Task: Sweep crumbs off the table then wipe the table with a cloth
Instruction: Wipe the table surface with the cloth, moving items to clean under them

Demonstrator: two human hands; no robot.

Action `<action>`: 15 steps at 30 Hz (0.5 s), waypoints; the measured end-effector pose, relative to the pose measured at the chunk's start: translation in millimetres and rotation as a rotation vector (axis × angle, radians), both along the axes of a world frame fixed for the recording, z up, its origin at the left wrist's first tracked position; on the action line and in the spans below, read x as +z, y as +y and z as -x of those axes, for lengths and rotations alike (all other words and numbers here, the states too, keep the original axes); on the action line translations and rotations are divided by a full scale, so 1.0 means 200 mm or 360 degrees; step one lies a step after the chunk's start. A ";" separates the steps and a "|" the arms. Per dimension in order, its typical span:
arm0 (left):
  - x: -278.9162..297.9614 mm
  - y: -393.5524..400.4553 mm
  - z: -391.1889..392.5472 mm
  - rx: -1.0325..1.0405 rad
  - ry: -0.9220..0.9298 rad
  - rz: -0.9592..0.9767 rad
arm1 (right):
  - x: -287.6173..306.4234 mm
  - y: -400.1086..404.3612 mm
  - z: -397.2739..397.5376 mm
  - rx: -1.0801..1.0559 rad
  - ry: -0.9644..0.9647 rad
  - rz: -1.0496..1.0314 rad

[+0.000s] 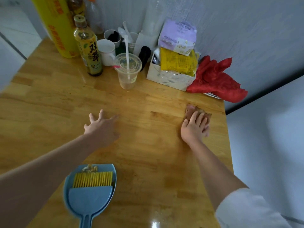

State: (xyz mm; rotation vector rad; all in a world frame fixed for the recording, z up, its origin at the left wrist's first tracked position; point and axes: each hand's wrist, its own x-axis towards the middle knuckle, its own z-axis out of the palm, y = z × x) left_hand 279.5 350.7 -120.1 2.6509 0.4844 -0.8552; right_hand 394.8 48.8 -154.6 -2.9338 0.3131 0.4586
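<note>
The right hand lies flat on a brownish cloth, fingers straight, pressing it to the wooden surface near the right edge; the cloth shows just beyond the fingertips. The left hand hovers with fingers spread, holding nothing. Nearer the person, a blue dustpan (some crumbs inside) holds a yellow-bristled brush.

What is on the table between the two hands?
Nothing: in the head view only bare wooden table lies between the left hand and the right hand on the cloth.
</note>
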 end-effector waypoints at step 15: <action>-0.01 -0.04 0.01 -0.0063 0.0129 -0.0044 | 0.00 -0.59 0.43 0.0187 -0.0054 0.0091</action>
